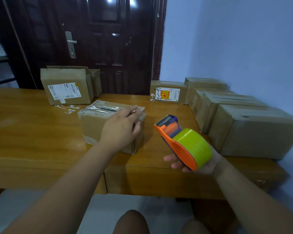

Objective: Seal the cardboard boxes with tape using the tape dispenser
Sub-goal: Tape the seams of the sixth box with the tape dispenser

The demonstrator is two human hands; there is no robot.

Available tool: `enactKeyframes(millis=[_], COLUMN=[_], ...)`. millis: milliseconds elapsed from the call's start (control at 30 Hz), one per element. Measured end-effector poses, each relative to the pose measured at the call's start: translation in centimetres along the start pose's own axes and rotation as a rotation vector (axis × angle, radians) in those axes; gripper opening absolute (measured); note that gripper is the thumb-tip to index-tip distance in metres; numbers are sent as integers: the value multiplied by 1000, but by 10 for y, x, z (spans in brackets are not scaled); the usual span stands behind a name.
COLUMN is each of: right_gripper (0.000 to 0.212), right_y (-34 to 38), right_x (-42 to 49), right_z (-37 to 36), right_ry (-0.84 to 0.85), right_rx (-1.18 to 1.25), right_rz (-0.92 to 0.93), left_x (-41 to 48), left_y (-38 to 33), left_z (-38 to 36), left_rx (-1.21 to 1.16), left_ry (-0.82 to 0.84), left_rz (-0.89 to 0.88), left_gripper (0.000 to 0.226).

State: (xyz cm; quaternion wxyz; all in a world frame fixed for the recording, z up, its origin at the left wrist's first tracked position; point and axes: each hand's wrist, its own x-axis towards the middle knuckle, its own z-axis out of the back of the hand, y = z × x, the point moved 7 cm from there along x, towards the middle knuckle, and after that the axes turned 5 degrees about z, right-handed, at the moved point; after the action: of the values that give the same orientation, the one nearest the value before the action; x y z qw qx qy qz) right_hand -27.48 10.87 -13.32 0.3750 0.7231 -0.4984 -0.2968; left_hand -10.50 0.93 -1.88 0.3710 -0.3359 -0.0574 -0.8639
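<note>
Now your wooden bench [32, 132] stands before a dark door [100, 39] and a blue wall [235, 39], closed boxes [243, 129] lining its right edge. Your left hand [120, 127] rests straight-fingered on the small box [95, 129] near the front edge; your right hand [206, 164] curls round the tape dispenser [176, 146], held over that edge

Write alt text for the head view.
A person's left hand rests flat on a small cardboard box on a wooden table; the right hand holds an orange tape dispenser beside it. More boxes sit at right.
</note>
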Motion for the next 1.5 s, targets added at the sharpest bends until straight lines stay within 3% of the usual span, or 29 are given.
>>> enactKeyframes(millis=[133,333,400,500,600,700,800,1033,1200,1300,1400,1500], right_gripper=[56,45,42,66,68,64,76,65,70,74,82,77], right_y=[3,12,11,10,10,10,12,12,16,22,29,44], right_x=[-3,-5,-4,-3,-4,-3,-5,-6,-10,-11,-12,-16], right_z=[-4,6,4,-2,1,-3,0,-2,-2,-1,-8,-11], right_ry=[-83,-247,-256,-159,-156,-86,-147,-173,-257,-330,-372,-489], right_rx=[115,74,96,157,183,274,254,252,215,110,78,-2], right_rz=[29,122,120,123,156,154,187,207,275,373,480,634], left_x=[-2,-3,-3,-1,2,2,5,16,18,15,5,1], left_y=[-5,-12,-15,-14,-15,-9,-5,-9,-16,-28,-45,-66], left_z=[-6,-9,-7,-7,-5,-3,-4,-11,-6,5,24,26], left_rx=[97,275,245,165,-53,-287,-466,-613,-330,-254,-557,-725], left_ry=[-31,202,185,167,116,152,225,223,265,120,-82,-76], left_rz=[-87,-60,-62,-99,-184,-53,92,110,8,20,188,321], left_gripper=[32,40,40,36,26,43,57,46,48,52,43,16])
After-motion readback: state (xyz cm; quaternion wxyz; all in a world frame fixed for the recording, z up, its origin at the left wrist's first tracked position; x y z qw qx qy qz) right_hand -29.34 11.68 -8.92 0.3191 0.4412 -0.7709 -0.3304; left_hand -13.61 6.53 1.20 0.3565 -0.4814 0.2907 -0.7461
